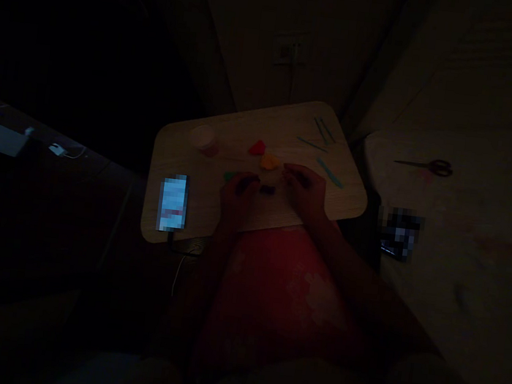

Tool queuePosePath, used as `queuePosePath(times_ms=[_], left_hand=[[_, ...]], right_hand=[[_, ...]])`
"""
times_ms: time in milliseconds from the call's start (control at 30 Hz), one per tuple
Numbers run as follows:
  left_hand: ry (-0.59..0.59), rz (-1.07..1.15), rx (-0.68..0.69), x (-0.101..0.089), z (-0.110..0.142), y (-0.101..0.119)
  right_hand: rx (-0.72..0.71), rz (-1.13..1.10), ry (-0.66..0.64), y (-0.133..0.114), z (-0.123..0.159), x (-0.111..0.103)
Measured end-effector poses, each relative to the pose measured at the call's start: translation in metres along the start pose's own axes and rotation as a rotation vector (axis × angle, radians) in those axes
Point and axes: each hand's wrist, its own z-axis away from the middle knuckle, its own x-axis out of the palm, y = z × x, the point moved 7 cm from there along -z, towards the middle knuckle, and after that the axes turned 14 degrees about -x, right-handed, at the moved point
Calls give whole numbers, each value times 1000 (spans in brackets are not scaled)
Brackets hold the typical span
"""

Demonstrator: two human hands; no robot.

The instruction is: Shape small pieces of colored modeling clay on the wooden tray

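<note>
The scene is very dark. Over the small wooden table (277, 210), my left hand (237, 197) is curled, its fingers bent toward the middle. My right hand (308, 192) is curled opposite it, thumb and fingers close together. What either hand holds, if anything, is lost in shadow. Between them on the tabletop lies a dark purple lump (267, 189), which looks like modelling clay. Just beyond are an orange lump (268, 162) and a red lump (257, 148). A green piece (229, 176) is partly hidden behind my left hand.
A pale tub (203, 138) stands at the back left. A lit phone (173, 203) lies at the left front. Several thin bluish sticks (321, 131) and a blue-green modelling tool (329, 172) lie at right. Scissors (429, 167) rest on the pale surface beyond the table.
</note>
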Motion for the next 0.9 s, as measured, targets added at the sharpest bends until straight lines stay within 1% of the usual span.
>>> queuePosePath(times_ms=[167,233,367,500,733,900], left_hand=[[5,8,-1,1,-2,-4],[0,10,-3,1,-1,-4],[6,10,-15,0,-1,-3],[6,-3,-8,0,-1,-3],[16,-3,-11,0,-2,-6],[12,6,-33,0,-2,-6]], right_hand=[[-92,26,-35,-8,-3,1],[-101,41,-30,-10,-3,1],[-25,31,-5,-4,-2,1],[60,52,-16,2,1,1],[-12,29,-22,-2,-2,-1],[65,-75,-36,2,1,4]])
